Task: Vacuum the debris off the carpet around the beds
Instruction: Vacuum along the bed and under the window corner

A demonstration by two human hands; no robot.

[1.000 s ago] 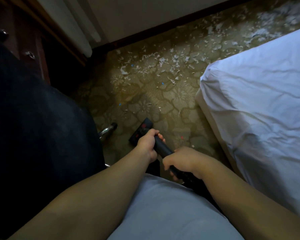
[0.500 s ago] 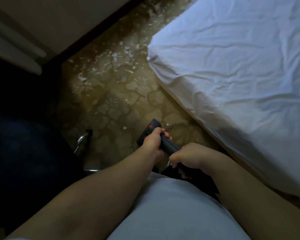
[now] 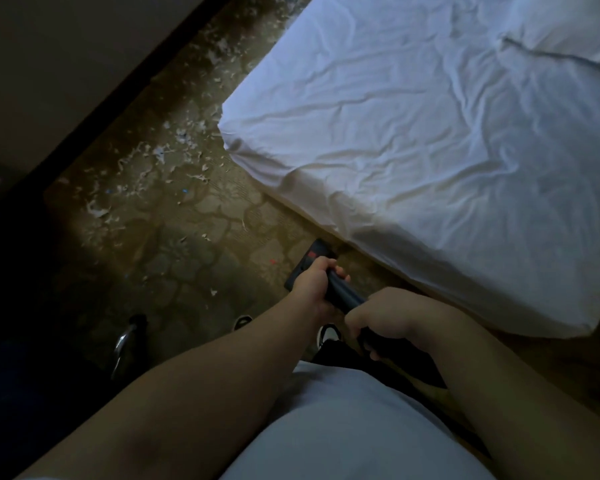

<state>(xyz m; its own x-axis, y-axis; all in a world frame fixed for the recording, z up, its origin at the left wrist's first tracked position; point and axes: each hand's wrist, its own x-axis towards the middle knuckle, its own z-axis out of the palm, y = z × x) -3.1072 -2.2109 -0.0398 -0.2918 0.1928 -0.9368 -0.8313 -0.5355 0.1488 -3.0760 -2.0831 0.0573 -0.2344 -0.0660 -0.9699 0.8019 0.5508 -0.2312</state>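
Patterned olive carpet [image 3: 187, 237] runs in a strip between the dark baseboard [image 3: 118, 88] and the white-sheeted bed [image 3: 430, 150], and it's pretty dim down here. Most of the torn white debris [image 3: 160, 154] sits at the far end, near the bed's corner and along the wall, with just a few stray flecks closer in. Both hands are wrapped round the vacuum's dark wand [image 3: 340, 294]: the left hand [image 3: 312, 285] is the forward one, fingers curled over it just behind the floor head [image 3: 312, 254], and the right hand [image 3: 388, 313] grips further back, close to the body. My guess is the front hand steers and the rear one pushes. The floor head, with a small red mark on it, sits on the carpet just beside the bed's edge, probably to catch the line along the mattress, and it's well short of the thick mess. I'd say the near patch is mostly done and the far bit is what's left. A chrome chair leg [image 3: 125, 341] pokes in on the left, so a wide swing could clip it.
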